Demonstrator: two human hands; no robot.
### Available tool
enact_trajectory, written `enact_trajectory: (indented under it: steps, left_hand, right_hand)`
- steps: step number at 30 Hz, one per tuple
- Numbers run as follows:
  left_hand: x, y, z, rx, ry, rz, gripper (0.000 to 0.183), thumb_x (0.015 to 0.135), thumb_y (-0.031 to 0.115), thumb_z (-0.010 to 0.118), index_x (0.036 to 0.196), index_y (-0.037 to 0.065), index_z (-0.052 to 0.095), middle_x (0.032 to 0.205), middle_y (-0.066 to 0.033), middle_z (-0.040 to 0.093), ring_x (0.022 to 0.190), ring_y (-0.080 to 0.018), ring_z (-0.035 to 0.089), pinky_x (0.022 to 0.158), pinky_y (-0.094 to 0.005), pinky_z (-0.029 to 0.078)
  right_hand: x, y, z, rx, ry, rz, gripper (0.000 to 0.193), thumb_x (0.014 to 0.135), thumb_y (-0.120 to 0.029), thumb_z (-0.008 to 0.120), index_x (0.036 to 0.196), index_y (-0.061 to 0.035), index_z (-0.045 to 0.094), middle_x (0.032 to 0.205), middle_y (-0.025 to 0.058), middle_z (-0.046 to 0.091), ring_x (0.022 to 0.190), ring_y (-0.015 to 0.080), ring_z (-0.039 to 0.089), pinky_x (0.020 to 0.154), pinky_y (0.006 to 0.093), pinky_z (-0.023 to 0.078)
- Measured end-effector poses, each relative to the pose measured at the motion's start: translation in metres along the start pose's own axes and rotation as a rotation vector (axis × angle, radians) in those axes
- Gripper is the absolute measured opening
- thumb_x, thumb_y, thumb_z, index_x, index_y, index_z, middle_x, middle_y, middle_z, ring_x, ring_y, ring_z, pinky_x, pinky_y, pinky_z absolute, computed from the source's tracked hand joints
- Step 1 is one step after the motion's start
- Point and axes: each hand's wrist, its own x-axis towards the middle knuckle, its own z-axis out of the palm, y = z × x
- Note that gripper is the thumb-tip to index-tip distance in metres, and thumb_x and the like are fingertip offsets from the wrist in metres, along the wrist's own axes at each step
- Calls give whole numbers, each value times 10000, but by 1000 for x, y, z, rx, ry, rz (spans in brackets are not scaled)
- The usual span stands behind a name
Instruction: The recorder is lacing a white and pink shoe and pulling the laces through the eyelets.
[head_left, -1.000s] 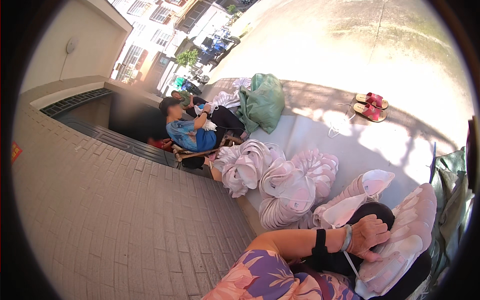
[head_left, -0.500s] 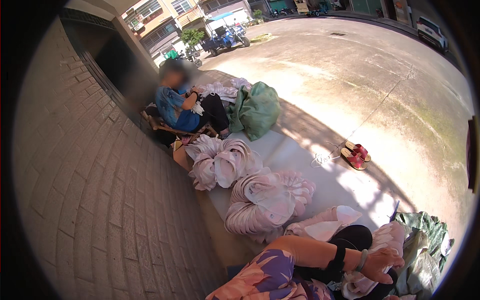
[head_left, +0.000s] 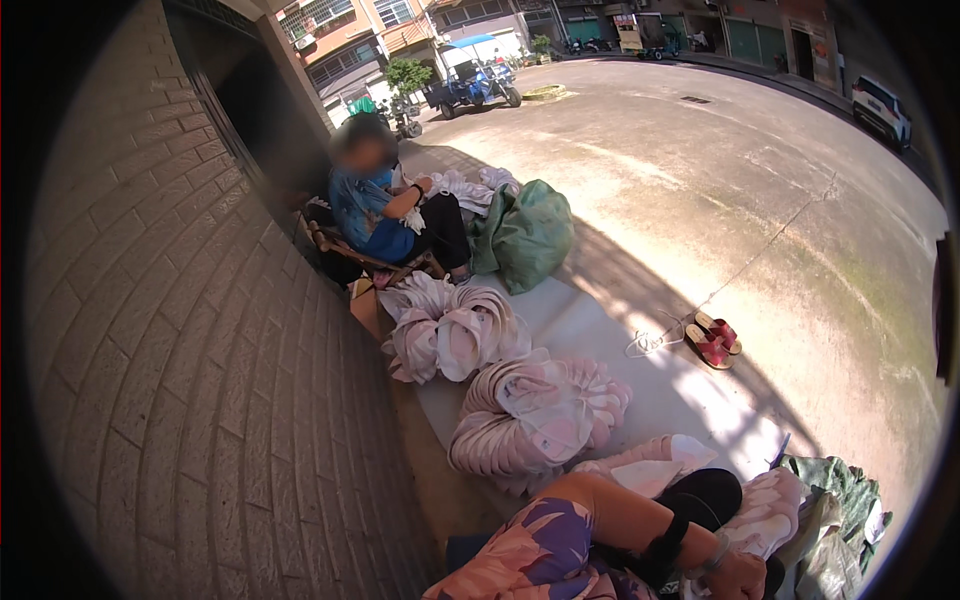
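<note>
My left hand [head_left: 738,577] is low at the lower right edge, its back toward me and its fingers turned down out of sight. It wears a pale bracelet, and a black band [head_left: 668,540] wraps the forearm. Whether it holds anything is hidden. Right beside it lies a bundle of pale pink, layered pieces [head_left: 762,512], next to my dark-clad knee [head_left: 712,497]. Another pale pink bundle [head_left: 650,462] lies just beyond my forearm. My right hand does not show.
Large fanned bundles of pink-white pieces [head_left: 540,415] [head_left: 455,328] lie on a pale sheet [head_left: 590,320]. A seated person [head_left: 375,205] handles white pieces beyond, beside a green sack [head_left: 525,235]. A brick wall [head_left: 250,400] runs along the left; red sandals [head_left: 713,340] stand right; crumpled green sacking [head_left: 840,490] lies nearby.
My left hand has dropped lower and turned down; its spread fingers showed before and are hidden now. The whole view has shifted slightly. The seated person's hands have moved a little.
</note>
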Motion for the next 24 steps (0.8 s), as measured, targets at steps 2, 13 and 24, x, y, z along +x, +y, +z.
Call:
enact_trajectory:
  steps: [2, 13, 24]
  left_hand:
    - [-17, -2, -7, 140, -14, 29, 375, 913, 381, 511, 763, 68, 654, 702, -133, 633, 646, -290, 609, 587, -394, 475]
    - [-79, 20, -66, 141, 258, -236, 160, 753, 155, 629, 668, 27, 584, 610, -158, 564, 635, -359, 574, 570, -411, 431]
    - [25, -51, -49, 278, 232, -160, 316, 872, 309, 507, 709, 72, 636, 669, -153, 614, 610, -321, 599, 551, -425, 470]
  right_hand:
    - [-5, 2, -1, 33, 9, -7, 159, 892, -158, 575, 867, -6, 614, 718, 174, 578, 629, 267, 550, 584, 350, 434]
    - [41, 12, 3, 248, -67, -47, 272, 903, -234, 575, 1012, 15, 583, 868, 159, 588, 744, 238, 556, 666, 320, 446]
    - [125, 25, 50, 572, -173, 17, 424, 915, -311, 574, 1157, 37, 552, 1018, 145, 599, 860, 209, 562, 749, 289, 459]
